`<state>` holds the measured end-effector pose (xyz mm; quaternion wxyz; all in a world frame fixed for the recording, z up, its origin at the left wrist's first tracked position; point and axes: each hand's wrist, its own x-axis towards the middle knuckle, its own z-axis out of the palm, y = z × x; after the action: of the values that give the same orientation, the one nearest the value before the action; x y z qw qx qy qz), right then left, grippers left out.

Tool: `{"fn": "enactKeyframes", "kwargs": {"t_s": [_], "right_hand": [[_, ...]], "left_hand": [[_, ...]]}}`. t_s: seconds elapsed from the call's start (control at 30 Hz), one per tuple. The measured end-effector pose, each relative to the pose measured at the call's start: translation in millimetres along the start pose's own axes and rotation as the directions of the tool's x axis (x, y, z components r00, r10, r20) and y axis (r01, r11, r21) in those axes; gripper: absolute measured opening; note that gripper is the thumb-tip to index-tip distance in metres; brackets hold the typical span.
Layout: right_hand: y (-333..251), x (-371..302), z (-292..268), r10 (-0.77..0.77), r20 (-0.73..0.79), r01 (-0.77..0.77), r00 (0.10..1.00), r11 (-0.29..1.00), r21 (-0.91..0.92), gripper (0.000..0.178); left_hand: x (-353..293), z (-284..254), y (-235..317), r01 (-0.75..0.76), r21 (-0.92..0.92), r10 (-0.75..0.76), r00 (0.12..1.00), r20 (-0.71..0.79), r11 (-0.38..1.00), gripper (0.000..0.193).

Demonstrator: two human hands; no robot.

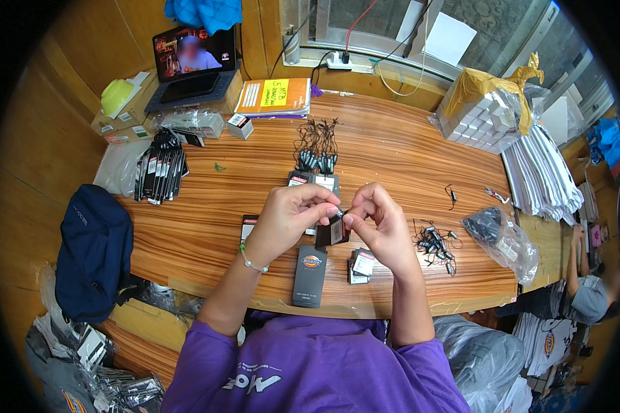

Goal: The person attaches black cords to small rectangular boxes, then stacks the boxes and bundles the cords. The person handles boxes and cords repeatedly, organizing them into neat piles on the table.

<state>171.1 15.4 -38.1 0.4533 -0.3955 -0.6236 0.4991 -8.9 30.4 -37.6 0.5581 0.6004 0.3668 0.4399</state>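
Above the front of the table, my left hand [291, 215] and my right hand [380, 224] meet in two close pinches. A dark hang tag [335, 233] with a printed label dangles at the fingertips, and a small greyish piece, perhaps its string clasp, shows between them. A black hang tag [310, 277] with a coloured oval emblem lies just below. Small label cards [361, 264] are stacked near my right wrist. Beyond my fingers lie more labelled tags [325, 182] and a row of black tag strings [315, 160] with grey clasps.
A loose heap of tag strings [435, 245] lies to the right, beside a clear plastic bag [508, 242]. Stacked tags [160, 172] fan out at the left. Further back are a tablet [194, 55], orange notebooks [272, 98], a pack of white boxes [481, 117] and small pliers [497, 195].
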Motion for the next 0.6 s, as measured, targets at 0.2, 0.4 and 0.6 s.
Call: {"fn": "enactKeyframes", "kwargs": {"t_s": [0.2,0.4,0.6], "right_hand": [[-4.0,-0.1,-0.4,0.043,0.030,-0.048,0.999,0.983,0.176,0.019],[-7.8,-2.0,0.9,0.045,0.002,-0.044,0.999,0.973,0.227,0.019],[-1.9,-5.1,4.6,-0.060,-0.085,0.061,0.995,0.998,0.014,0.017]], "left_hand": [[1.5,-2.4,-3.2,0.041,-0.120,-0.038,0.999,0.031,0.992,0.012],[1.6,1.8,-7.3,0.021,-0.237,-0.020,1.000,0.007,0.971,0.012],[-1.9,8.7,-5.9,-0.037,-0.194,0.023,0.997,-0.073,0.980,0.012]]}}
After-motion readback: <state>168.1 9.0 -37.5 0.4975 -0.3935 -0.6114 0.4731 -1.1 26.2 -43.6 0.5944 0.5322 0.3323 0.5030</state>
